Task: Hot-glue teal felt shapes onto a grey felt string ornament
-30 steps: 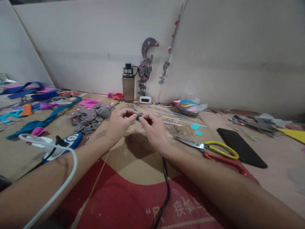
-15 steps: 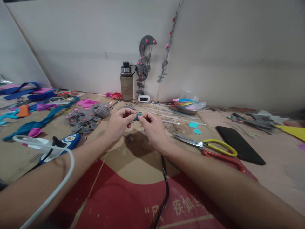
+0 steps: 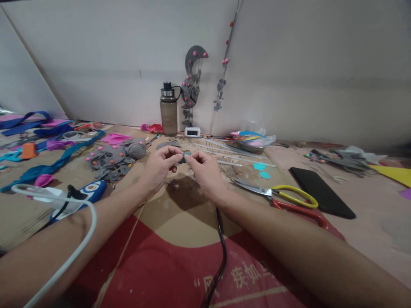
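Small teal piece [image 3: 182,160], material unclear, was pinched in the narrow grip of left hand [image 3: 162,167] and right hand [image 3: 207,171], and could slip if either loosened.

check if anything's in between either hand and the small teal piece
Nothing visible is: the left hand and right hand already have their fingertips on the small teal piece. The nearby scissors lie off to the right, clear of both hands.
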`<state>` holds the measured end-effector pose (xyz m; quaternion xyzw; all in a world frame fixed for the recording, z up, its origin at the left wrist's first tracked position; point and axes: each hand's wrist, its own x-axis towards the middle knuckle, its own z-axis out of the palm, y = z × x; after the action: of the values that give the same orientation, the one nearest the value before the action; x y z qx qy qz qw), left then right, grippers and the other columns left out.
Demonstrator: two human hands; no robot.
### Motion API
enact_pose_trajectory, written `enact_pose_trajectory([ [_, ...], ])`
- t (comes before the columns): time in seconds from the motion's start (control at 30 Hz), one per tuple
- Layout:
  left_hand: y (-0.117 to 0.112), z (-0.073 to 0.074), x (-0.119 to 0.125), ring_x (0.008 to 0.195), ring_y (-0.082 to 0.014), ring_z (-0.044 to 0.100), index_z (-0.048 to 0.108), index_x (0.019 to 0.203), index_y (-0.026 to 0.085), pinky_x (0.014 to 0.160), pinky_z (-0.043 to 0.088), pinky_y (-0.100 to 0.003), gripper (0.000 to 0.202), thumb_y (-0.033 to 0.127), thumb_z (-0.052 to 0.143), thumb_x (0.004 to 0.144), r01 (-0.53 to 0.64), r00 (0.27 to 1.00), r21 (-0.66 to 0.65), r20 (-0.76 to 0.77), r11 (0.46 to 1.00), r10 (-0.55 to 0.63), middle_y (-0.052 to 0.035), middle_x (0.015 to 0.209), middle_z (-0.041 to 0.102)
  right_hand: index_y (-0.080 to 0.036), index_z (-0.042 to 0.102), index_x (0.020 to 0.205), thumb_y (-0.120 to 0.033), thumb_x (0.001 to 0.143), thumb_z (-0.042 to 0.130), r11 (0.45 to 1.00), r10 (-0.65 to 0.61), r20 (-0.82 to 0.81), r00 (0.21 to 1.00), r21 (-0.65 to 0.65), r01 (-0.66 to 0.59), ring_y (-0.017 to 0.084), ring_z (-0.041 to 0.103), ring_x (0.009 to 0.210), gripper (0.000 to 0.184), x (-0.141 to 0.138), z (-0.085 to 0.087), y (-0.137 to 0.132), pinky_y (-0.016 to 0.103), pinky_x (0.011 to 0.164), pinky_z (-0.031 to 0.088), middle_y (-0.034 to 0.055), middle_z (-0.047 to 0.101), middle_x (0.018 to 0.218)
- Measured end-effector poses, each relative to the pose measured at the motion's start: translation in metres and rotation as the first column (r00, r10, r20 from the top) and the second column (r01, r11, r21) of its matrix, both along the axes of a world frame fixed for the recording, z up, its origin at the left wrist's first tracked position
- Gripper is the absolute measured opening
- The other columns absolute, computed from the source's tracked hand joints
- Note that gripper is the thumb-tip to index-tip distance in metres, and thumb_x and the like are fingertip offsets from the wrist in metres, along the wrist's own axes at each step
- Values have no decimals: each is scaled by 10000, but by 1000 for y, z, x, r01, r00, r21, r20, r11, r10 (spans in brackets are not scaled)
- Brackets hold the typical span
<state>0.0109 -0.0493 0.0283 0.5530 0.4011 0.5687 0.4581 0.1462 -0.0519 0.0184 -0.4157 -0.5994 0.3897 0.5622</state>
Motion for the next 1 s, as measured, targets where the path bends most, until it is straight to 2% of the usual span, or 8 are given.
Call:
enact_pose_trajectory([
  [0.13,0,1,0,561,-74,466,623,729,166,475,389,-203,189,297,721,634,11,1000,-5,-5,1000,-11,3,720,562,-199,490,645,-373,754,580,1000,-2,-8,1000,-9,2,96,370,536,224,-1,-2,1,245,532,309,-49,448,586],
  [0.23,1,-1,-1,561,-74,472,624,733,171,481,395,-203,183,301,718,646,15,1000,8,-20,1000,-15,4,725,567,-218,479,790,-368,737,608,999,-25,-68,997,-23,24,93,379,526,205,-1,-5,2,230,521,312,-75,435,596],
  [0.33,3,-3,-3,539,-68,468,632,735,178,477,392,-205,180,308,721,650,41,999,18,-28,999,-40,15,698,568,-224,512,881,-361,755,589,1000,9,-81,997,-23,-10,92,372,519,202,-2,-7,3,226,517,311,-81,423,595],
  [0.5,5,-6,-3,545,-75,479,638,740,179,478,395,-208,176,310,724,662,53,997,31,-55,998,-52,14,694,566,-200,561,787,-334,756,580,999,-17,-76,997,29,19,96,373,570,139,-2,-7,2,229,548,307,-62,434,617],
  [0.77,1,-8,1,541,-69,491,644,800,153,506,403,-207,217,330,713,695,34,991,19,-133,999,-31,10,716,585,-181,555,789,-323,727,577,998,28,-226,974,-51,-40,99,405,618,156,-2,-12,4,236,607,324,-49,487,672],
  [1.0,0,-6,0,575,-85,510,662,855,150,557,412,-225,251,338,708,696,55,984,6,-171,998,-53,-1,738,607,-185,552,772,-334,718,572,995,26,-247,969,-84,-48,99,406,610,160,-1,-13,4,240,603,319,-49,488,665],
])
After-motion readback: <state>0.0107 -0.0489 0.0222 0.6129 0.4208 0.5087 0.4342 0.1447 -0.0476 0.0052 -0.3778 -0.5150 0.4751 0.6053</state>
